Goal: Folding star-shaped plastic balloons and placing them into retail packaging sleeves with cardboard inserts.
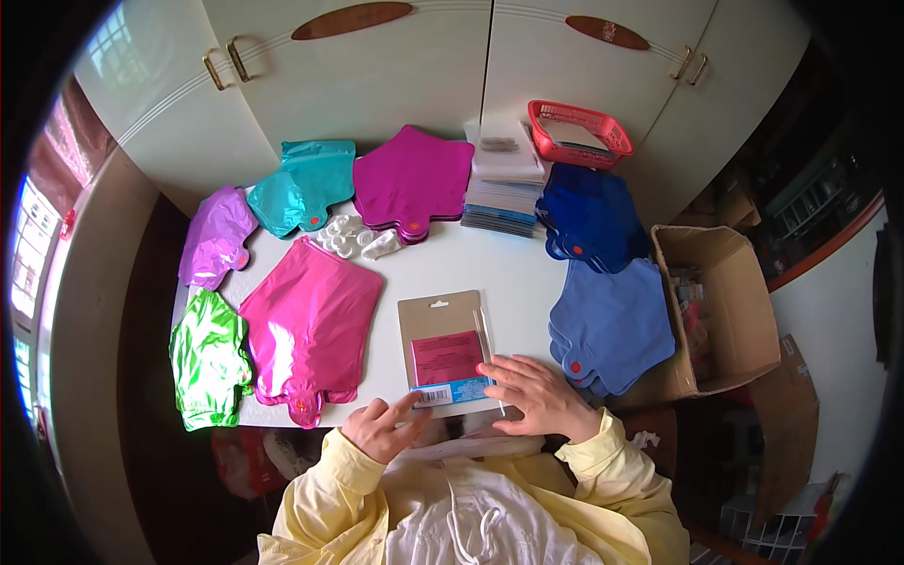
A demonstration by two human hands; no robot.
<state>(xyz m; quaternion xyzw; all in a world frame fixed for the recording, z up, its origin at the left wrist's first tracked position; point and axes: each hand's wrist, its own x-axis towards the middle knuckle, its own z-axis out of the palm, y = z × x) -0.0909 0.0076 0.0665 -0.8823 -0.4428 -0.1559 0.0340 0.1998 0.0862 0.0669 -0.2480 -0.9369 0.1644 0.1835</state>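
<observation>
In front of me on the white table lies a flat package [414, 325], a brown card with a hang hole, a folded magenta foil piece [446, 358] and a blue printed strip. A narrow clear strip runs along its right edge. My left hand [384, 426] is at the package's lower left corner, index finger stretched out toward it and the other fingers bent. Spread fingers of my right hand [535, 395] rest over its lower right edge. Neither hand grips anything that I can see. Beside my left hand lies a pile of flat pink foil balloons [315, 320].
More flat foil balloons ring the table: green [207, 358], lilac [218, 235], teal [306, 184], magenta [414, 179], dark blue [589, 217] and light blue [612, 325]. White rolls [344, 235], stacked cards [504, 193] and a red basket [603, 122] stand behind. An open carton [739, 311] is right.
</observation>
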